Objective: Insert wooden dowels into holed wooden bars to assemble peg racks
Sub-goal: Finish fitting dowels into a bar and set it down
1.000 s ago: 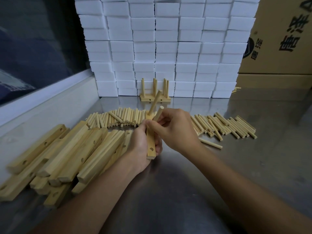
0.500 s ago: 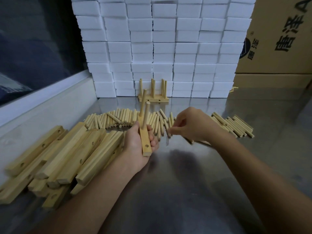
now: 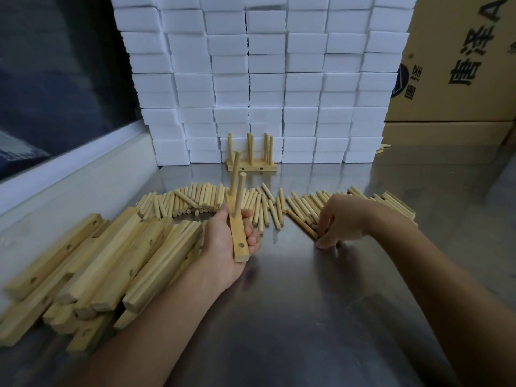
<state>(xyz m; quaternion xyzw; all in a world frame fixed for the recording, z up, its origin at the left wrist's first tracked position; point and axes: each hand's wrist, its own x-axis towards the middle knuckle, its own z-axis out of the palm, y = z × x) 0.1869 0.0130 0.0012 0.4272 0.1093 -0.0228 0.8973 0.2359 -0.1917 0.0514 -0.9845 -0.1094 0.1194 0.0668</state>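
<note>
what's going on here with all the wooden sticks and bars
A person is assembling peg racks on a metal table. The left hand holds a holed bar with two dowels already standing in it and one hole near its close end still empty. The right hand reaches into the loose dowels, fingertips down among them. A stack of unused bars lies at left, and a finished rack stands by the white blocks.

Shiny steel tabletop (image 3: 321, 317) catching dull reflections, tall stack of white foam blocks (image 3: 265, 74) at the back, brown cardboard box (image 3: 460, 65) with black print at right, dark window (image 3: 55, 79) above pale sill (image 3: 69, 169) at left
</note>
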